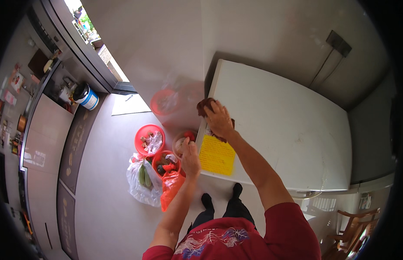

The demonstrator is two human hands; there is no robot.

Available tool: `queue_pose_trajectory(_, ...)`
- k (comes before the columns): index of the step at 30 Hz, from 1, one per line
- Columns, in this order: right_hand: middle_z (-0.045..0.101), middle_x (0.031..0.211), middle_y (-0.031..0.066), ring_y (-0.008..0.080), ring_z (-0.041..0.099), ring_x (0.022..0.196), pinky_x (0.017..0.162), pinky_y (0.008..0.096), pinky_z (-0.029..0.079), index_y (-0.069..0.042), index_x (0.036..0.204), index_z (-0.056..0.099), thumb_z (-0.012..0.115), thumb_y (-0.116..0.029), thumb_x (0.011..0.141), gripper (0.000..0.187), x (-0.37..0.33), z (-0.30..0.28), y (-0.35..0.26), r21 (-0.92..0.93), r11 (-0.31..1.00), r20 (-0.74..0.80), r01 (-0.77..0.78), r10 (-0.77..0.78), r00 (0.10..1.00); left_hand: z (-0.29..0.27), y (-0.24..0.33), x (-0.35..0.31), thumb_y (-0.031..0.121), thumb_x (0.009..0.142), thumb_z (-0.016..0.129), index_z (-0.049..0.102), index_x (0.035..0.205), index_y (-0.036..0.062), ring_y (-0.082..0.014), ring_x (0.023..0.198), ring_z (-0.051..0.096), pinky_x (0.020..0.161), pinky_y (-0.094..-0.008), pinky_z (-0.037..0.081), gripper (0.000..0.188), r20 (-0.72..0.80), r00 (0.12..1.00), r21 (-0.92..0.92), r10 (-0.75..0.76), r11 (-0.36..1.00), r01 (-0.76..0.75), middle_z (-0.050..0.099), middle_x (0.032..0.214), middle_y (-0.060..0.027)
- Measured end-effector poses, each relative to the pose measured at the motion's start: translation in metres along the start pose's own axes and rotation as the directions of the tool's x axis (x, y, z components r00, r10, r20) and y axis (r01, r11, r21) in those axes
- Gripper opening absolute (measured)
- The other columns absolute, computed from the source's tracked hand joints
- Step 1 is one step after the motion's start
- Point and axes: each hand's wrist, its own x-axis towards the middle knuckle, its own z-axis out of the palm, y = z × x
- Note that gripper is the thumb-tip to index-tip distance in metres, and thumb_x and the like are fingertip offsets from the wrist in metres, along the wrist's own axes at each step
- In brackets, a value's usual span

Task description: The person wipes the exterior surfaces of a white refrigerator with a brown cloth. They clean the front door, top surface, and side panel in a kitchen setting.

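Note:
My right hand [218, 120] presses a dark reddish-brown cloth [205, 106] onto the left edge of a white chest-shaped appliance [279, 125]. The cloth bunches under the fingers, and part of it shows below the palm. A yellow sheet with writing [217, 155] lies on the white top, just below the cloth. My left hand [191, 159] hovers beside the appliance's left edge, its fingers loosely bent and slightly apart, with nothing visible in them. Behind those fingers, a round basket [177, 141] with pale and red contents is partly hidden.
Left of the appliance stand a red basket [136, 141] and another red basket [155, 162] with produce. A clear bag of long green vegetables [136, 184] and an orange-red bag [171, 190] lie beside them. A bucket [91, 102] stands by the counter; a wooden chair [351, 234] is at lower right.

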Motion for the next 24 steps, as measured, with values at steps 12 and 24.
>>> queue_pose_trajectory(12, 0.047, 0.125, 0.0126, 0.0305, 0.041, 0.124, 0.1, 0.0436, 0.037, -0.007, 0.115, 0.059, 0.057, -0.022, 0.08, 0.039, -0.131, -0.025, -0.1, 0.026, 0.946, -0.062, 0.323, -0.321, 0.945, -0.03, -0.007, 0.019, 0.07, 0.088, 0.033, 0.047, 0.129, 0.0022, -0.0243, 0.111, 0.052, 0.098, -0.0357, 0.041, 0.081, 0.409, 0.877, -0.615, -0.254, 0.633, 0.47, 0.055, 0.122, -0.012)
queue_pose_trajectory(24, 0.043, 0.136, 0.0118, 0.03, 0.037, 0.13, 0.105, 0.0496, 0.03, -0.011, 0.126, 0.054, 0.066, -0.026, 0.078, 0.052, -0.244, -0.096, -0.006, -0.217, 0.935, -0.243, -0.282, 0.228, 0.943, -0.011, -0.028, 0.007, 0.041, 0.092, 0.051, 0.057, 0.118, 0.0054, -0.0335, 0.103, 0.057, 0.089, -0.0407, 0.043, 0.044, 0.152, 0.976, 0.199, 0.157, 0.962, -0.186, 0.06, 0.112, -0.017)
